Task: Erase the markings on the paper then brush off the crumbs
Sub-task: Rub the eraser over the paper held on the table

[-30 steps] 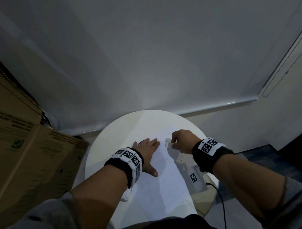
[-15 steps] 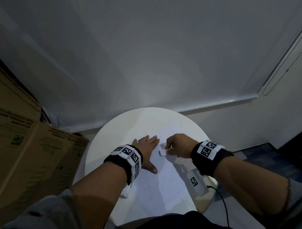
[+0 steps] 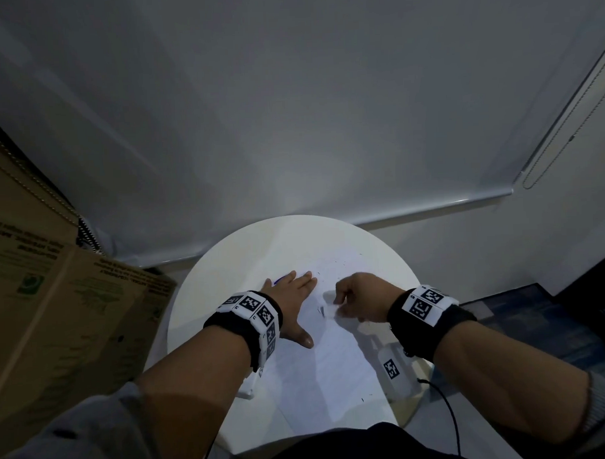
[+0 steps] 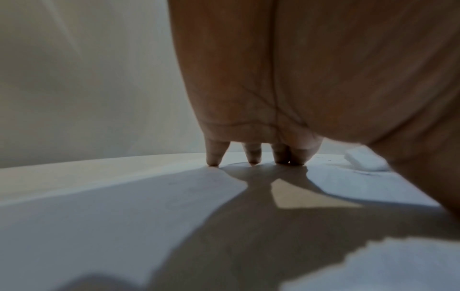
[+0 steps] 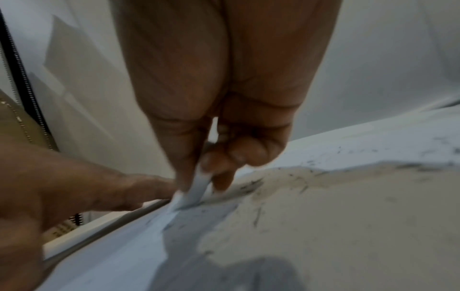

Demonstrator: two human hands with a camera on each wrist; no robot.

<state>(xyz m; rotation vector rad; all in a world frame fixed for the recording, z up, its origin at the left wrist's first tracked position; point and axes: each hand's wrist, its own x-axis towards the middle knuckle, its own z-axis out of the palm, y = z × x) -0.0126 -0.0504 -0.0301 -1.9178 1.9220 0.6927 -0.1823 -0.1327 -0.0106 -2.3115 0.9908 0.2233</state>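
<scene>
Holding the sheet: left hand (image 3: 291,291) flat, fingers straight and spread, pressed on the left part of the white sheet of paper (image 3: 336,365); best kept there with firm downward weight so nothing creeps or creases.
Where the sheet lies: across the round white worktop (image 3: 233,266), long side running toward the body.
Gripping the tool: right hand (image 3: 362,301) curled, thumb and fingertips (image 5: 221,183) pinching the small white block eraser (image 5: 193,194), one edge down on the paper just right of the left hand.
Rubbing: short strokes, probably better directed away from the pinning hand than toward it, with moderate pressure to avoid tearing.
Marks left: dark strokes (image 3: 321,310) beside the eraser, apparently not fully gone.
Crumbs: dark specks (image 5: 254,186) scattered right of the eraser and toward the far edge; brushing judged better saved until the marks are clean.
</scene>
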